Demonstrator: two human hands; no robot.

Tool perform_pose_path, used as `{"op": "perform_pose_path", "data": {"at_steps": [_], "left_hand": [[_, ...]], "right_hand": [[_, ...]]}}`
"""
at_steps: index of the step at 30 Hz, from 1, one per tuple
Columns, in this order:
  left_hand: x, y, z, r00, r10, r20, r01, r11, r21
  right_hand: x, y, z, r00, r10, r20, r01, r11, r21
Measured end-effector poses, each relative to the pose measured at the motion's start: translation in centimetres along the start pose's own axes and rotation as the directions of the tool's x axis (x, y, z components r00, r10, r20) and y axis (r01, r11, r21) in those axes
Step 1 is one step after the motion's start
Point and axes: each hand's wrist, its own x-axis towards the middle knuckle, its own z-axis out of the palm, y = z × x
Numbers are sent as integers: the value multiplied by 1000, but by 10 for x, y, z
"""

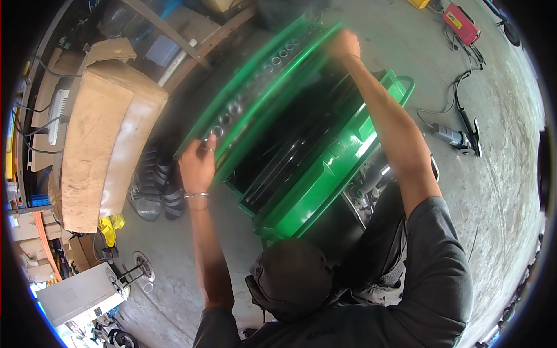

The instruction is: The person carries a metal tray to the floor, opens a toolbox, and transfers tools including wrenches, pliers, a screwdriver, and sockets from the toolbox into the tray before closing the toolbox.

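A long green metal panel [255,81] with a row of several shiny round rings stands tilted, partly blurred, above a green box-like body [325,191]. My left hand [197,165] is closed on the panel's lower left end, fingers beside the last ring. At its far upper end my right hand [343,45] is closed on the edge, its fingertips partly hidden by blur. Between panel and body lies a dark interior with long black parts [284,156]. I cannot tell whether the panel is hinged to the body.
A large cardboard box [104,139] stands at the left by a shelf frame. Black ribbed parts [162,174] lie beside the green body. To the right, an angle grinder [452,138] with its cord and a red machine [461,24] rest on the concrete floor.
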Motion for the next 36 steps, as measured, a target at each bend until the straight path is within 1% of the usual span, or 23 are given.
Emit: {"op": "perform_pose_path", "data": {"at_steps": [2,3,4,5,7,9,10,14,16,20,26,28,31,32,34,35,36], "left_hand": [[-2,6,-3,1000,-29,13,28,999,16],[-1,8,-5,998,-57,30,56,998,29],[-2,6,-4,1000,-22,13,21,1000,16],[-2,6,-4,1000,-25,14,25,999,27],[-2,6,-5,998,-62,31,62,998,9],[-2,4,-3,999,-33,6,33,999,11],[-3,2,-3,1000,-6,-17,6,1000,11],[-3,1,-3,1000,-30,-8,30,1000,2],[-4,3,-5,1000,-29,1,29,1000,1],[-4,1,-4,1000,4,-13,-4,999,-31],[-4,0,-5,998,-61,14,62,998,-11],[-4,-1,-4,1000,7,-26,-7,1000,-4],[-4,1,-4,999,8,-32,-8,1000,-29],[-4,3,-5,1000,7,-30,-8,1000,-30],[-4,7,-6,997,-72,0,71,997,-27],[-5,7,-5,997,-72,3,72,997,-26],[-4,8,-5,999,-35,-17,34,999,-27]], "right_hand": [[-9,-10,-9,1000,23,-3,-23,999,-48],[-12,-16,-13,1000,24,-2,-24,999,-36],[-15,-19,-14,1000,14,-20,-16,997,-71],[-19,-21,-16,999,4,-35,-8,994,-109],[-24,-21,-17,1000,11,-27,-13,996,-93],[-21,-22,-19,999,-14,-36,9,990,-140],[-21,-21,-20,999,-24,-33,19,991,-134],[-15,-12,-14,996,-50,-69,42,993,-112],[-12,-4,-13,980,-199,-29,194,974,-114],[-9,-2,-13,977,-212,-22,208,972,-108],[-7,-1,-13,972,-233,-9,230,964,-132],[-8,-2,-16,971,-240,13,240,962,-132],[-10,-3,-21,975,-221,19,222,970,-100],[-8,-1,-20,975,-220,20,221,970,-101],[-5,1,-18,967,-253,34,255,962,-100],[-5,2,-18,968,-249,36,252,963,-101],[-4,2,-16,970,-243,24,245,965,-94]]}}
